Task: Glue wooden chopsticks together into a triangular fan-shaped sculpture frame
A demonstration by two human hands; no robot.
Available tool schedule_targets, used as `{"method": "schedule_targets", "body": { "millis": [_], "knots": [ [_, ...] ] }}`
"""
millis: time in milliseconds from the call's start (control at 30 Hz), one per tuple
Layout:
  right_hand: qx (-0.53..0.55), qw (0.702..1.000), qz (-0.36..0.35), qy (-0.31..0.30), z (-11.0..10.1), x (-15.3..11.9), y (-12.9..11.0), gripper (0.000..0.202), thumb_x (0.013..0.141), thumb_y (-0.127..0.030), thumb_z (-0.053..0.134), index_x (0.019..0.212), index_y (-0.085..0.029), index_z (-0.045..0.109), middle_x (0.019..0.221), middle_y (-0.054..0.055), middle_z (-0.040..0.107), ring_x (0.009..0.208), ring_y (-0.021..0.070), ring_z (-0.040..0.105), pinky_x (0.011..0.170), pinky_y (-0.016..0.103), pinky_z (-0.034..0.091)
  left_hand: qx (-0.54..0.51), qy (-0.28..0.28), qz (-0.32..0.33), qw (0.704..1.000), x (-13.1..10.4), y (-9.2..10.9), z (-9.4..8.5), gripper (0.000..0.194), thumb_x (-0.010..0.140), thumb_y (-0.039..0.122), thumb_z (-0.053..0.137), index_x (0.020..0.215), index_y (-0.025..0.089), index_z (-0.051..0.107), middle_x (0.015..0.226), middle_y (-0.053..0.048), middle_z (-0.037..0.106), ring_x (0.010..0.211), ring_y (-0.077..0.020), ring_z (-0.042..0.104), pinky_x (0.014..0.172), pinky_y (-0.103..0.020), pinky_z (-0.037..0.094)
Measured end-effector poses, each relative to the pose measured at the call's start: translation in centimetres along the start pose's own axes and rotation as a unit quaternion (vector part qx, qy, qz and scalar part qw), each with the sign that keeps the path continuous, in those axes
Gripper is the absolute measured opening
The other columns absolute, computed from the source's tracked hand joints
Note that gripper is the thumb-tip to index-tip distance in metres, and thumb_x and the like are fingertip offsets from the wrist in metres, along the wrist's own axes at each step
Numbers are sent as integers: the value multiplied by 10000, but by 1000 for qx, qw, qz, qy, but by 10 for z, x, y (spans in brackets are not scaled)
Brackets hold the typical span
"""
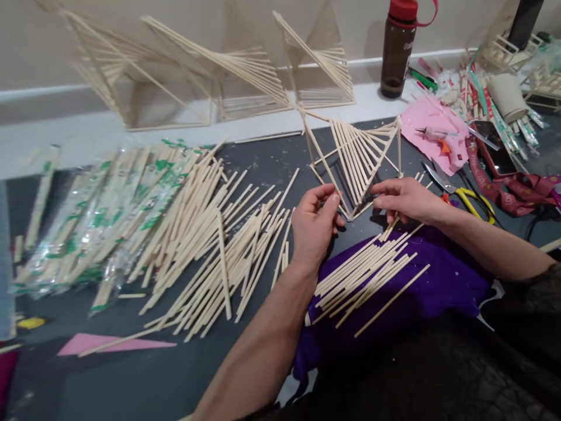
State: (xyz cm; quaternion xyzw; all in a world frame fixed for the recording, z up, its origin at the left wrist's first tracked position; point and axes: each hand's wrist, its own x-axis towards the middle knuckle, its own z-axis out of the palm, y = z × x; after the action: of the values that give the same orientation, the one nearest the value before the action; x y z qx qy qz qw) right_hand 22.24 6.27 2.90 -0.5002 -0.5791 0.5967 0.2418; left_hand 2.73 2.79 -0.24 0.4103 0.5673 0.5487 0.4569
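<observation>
A frame built of thin wooden sticks [350, 155], with a fan of sticks across its middle, stands on the dark table before me. My left hand [316, 219] is closed at its lower left, thumb and fingertips on the slanting strut near the front corner. On the other side, my right hand [405, 200] has its fingers apart, pointing toward the front corner; I see nothing held in it. Loose sticks [368, 275] lie on a purple cloth [442, 280] below the hands.
Loose sticks [210, 245] and plastic-wrapped ones [96, 216] spread across the left. More stick frames [245, 70] stand along the wall. To the right are a bottle [397, 52], a glue gun [440, 140] on pink sheet, scissors [460, 190], a phone [493, 149] and a red lanyard [504, 193].
</observation>
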Motion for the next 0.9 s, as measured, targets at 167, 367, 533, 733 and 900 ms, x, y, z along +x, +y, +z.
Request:
{"method": "schedule_targets", "body": {
  "millis": [167, 367, 533, 733, 900],
  "knots": [
    [20, 999, 42, -14, 14, 11, -7, 131, 865, -201, 641, 743, -156, 656, 563, -14, 627, 383, 61, 537, 307, 157, 373, 10, -1, 7, 1000, -1, 0, 0, 294, 767, 363, 690, 990, 177, 640, 876, -25, 706, 438, -52, 550, 345, -168, 335],
    [-17, 999, -27, 19, 13, 10, -5, 137, 806, -157, 615, 669, -157, 629, 515, -42, 574, 396, 51, 522, 352, 155, 340, 21, 0, 3, 1000, -1, 1, 1, 289, 772, 356, 689, 989, 172, 641, 857, -26, 709, 436, -58, 546, 345, -176, 315],
    [-93, 974, -163, 127, 3, 1, -6, 146, 762, -143, 548, 623, -170, 586, 536, -53, 525, 433, 46, 469, 445, 193, 355, 16, 2, -2, 1000, 0, -1, 0, 300, 764, 363, 684, 988, 169, 637, 896, -33, 731, 424, -43, 535, 337, -165, 304],
    [-115, 938, -278, 174, -4, -20, 1, 203, 820, -238, 497, 622, -196, 512, 560, -34, 492, 541, 85, 455, 529, 228, 369, 6, -27, -39, 999, -2, 1, 0, 354, 734, 353, 697, 1014, 152, 619, 936, -59, 750, 448, -58, 581, 342, -161, 350],
    [-284, 875, -371, 123, 9, -24, 20, 301, 906, -283, 444, 640, -191, 551, 627, 1, 588, 581, 102, 502, 549, 245, 371, 10, -31, -60, 998, -4, 4, -2, 417, 717, 380, 724, 1039, 141, 611, 939, -71, 757, 467, -60, 593, 363, -154, 370]
  ]
}}
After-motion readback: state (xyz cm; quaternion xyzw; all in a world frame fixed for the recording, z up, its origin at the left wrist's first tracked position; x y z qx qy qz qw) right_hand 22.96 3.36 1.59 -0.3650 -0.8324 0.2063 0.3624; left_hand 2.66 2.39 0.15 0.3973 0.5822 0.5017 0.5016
